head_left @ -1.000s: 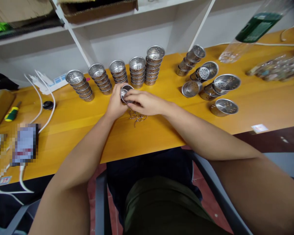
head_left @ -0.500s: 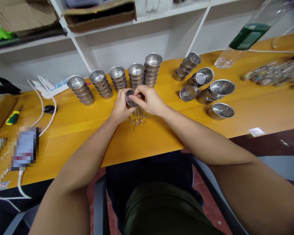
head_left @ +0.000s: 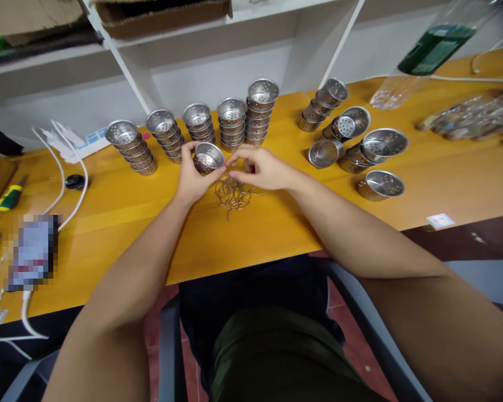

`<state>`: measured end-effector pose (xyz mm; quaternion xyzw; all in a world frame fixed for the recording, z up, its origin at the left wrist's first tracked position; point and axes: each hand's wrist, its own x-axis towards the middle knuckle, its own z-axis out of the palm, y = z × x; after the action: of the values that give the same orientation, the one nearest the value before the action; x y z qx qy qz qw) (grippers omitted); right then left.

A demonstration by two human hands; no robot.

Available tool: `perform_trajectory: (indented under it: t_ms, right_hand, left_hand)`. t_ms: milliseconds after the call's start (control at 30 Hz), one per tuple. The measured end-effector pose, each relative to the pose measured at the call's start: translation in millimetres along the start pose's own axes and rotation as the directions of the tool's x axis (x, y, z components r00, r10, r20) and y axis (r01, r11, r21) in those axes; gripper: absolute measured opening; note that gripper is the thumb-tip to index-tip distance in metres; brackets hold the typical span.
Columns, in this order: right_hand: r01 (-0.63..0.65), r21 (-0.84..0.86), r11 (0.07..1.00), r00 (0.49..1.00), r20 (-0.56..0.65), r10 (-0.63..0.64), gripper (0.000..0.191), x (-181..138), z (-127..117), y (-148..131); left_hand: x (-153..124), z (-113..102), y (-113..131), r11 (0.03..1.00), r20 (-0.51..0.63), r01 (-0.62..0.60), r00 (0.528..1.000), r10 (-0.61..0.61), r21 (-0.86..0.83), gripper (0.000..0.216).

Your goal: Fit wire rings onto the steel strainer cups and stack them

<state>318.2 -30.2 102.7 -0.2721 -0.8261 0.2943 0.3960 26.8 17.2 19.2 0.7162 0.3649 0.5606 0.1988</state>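
My left hand point(head_left: 191, 180) is closed around a small perforated metal cup point(head_left: 209, 157), which tilts with its mouth toward me. Just right of the cup is my right hand point(head_left: 257, 167), with bent fingers and a gap between thumb and forefinger; nothing shows in it. Below both hands, a tangle of thin metal wire rings point(head_left: 233, 194) lies on the table. Behind stand several stacks of the same cups, among them a tall stack point(head_left: 262, 92) and a leftmost stack point(head_left: 123, 134).
More cups lie to the right, including a single cup point(head_left: 380, 185) and a tipped cup point(head_left: 324, 153). A plastic bottle point(head_left: 436, 50) and clear bags point(head_left: 473, 120) are farther right. At left are white cables point(head_left: 84, 192), a power strip point(head_left: 79, 146) and a screwdriver point(head_left: 12, 195).
My right fingers have come out of the cup and moved to its right side. My left hand has shifted left with the cup and turned its mouth more into view.
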Motion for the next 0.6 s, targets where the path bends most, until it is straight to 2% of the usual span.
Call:
perform_trajectory:
  t_ms: [67,133,200,267,333,400,500,600]
  right_hand:
    - [-0.039,-0.003,0.999,0.994,-0.100,0.038,0.056,1,1,-5]
    - [-0.022,-0.040,0.999,0.988,-0.156,0.015,0.068,3,0,-10]
    - [0.032,-0.114,0.993,0.993,-0.108,-0.045,0.083,8,-2,-16]
    - [0.064,-0.199,0.978,0.998,-0.001,-0.066,0.084,17,-12,-24]
    - [0.060,-0.299,0.952,0.996,0.077,-0.039,0.078,35,-31,-37]
    - [0.038,-0.430,0.902,0.998,0.068,-0.009,0.085,61,-58,-54]
    - [-0.016,-0.613,0.790,1.000,0.009,0.028,0.088,111,-101,-77]
    - [-0.041,-0.756,0.653,0.978,0.105,0.182,0.066,156,-122,-81]
  left_hand:
    - [-2,4,11,0.999,0.047,-0.024,0.999,0.023,0.023,0.116]
    - [-4,6,20,0.997,0.100,-0.071,0.993,0.067,0.033,0.108]
    - [-5,8,25,0.989,0.138,-0.146,0.980,0.140,0.035,0.103]
    - [-6,9,26,0.980,0.150,-0.197,0.970,0.191,0.025,0.110]
    - [-8,10,23,0.983,0.158,-0.184,0.971,0.181,0.003,0.123]
    - [-9,9,21,0.989,0.172,-0.144,0.974,0.145,-0.016,0.126]
    - [-10,5,21,0.989,0.181,-0.147,0.973,0.146,-0.007,0.095]
    - [-9,-1,28,0.984,0.203,-0.176,0.965,0.168,0.024,0.068]
